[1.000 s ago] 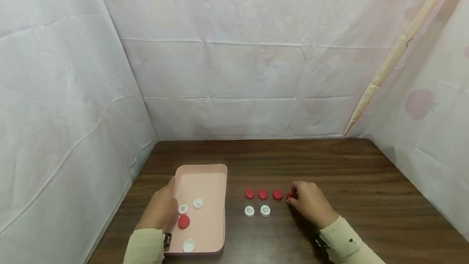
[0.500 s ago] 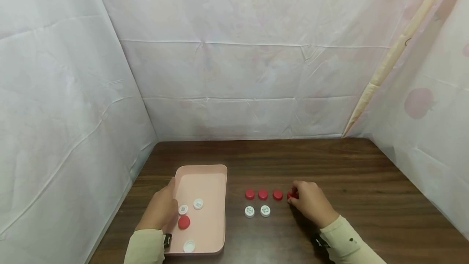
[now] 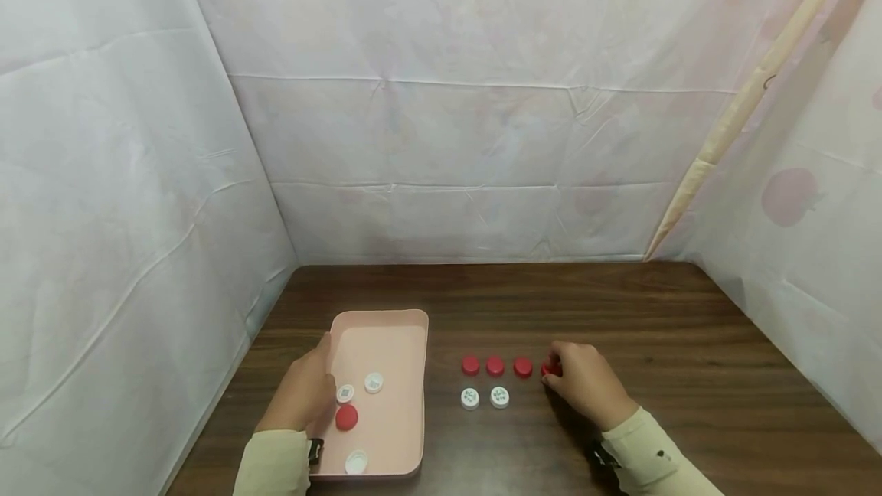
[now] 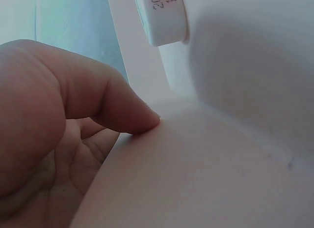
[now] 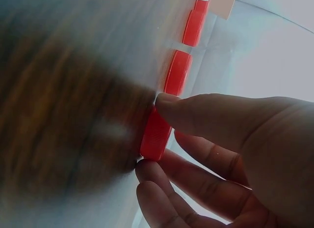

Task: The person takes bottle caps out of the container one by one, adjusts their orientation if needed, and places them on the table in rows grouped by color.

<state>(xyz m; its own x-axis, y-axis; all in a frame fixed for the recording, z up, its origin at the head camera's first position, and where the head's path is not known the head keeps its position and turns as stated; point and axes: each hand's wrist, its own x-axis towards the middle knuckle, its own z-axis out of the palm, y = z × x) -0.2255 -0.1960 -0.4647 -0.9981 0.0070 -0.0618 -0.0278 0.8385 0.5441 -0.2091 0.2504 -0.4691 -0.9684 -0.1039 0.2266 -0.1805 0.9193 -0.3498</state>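
My right hand pinches a red bottle cap at the right end of a row of red caps, with the thumb on one side and fingertips on the other. The cap stands on the wooden table. To its left in the row are three more red caps. Two white caps with dark marks form a second row nearer me. My left hand grips the left rim of a pink tray, its thumb pressed against the inner wall. Inside the tray lie one red cap and three white caps.
The dark wooden table reaches back to a white cloth wall, with further cloth on the left and right sides. A cream-coloured pole leans along the back right corner.
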